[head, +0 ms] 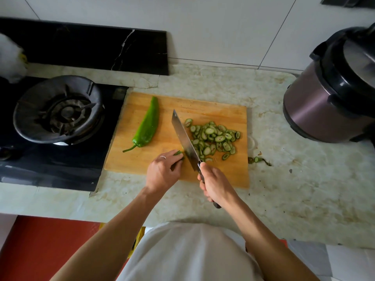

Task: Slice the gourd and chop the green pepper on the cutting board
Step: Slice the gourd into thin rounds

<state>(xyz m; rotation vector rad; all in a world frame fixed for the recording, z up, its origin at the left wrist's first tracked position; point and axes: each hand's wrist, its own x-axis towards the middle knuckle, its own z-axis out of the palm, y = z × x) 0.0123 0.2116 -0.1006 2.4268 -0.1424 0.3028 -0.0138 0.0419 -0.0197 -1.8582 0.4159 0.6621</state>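
Observation:
A wooden cutting board (219, 112) lies on the counter. A whole green pepper (147, 125) rests on its left part, stem toward me. A pile of gourd slices (215, 138) covers the board's right part. My left hand (164, 171) holds down the short gourd end (179, 153) with curled fingers. My right hand (215, 185) grips the handle of a cleaver (184, 140). Its blade stands on the board, right against the gourd end.
A gas stove with a black burner ring (58, 110) sits left of the board. A pressure cooker (332, 92) stands at the right. Gourd scraps (258, 159) lie on the counter beside the board's right edge. A black slab (85, 45) leans on the tiled wall.

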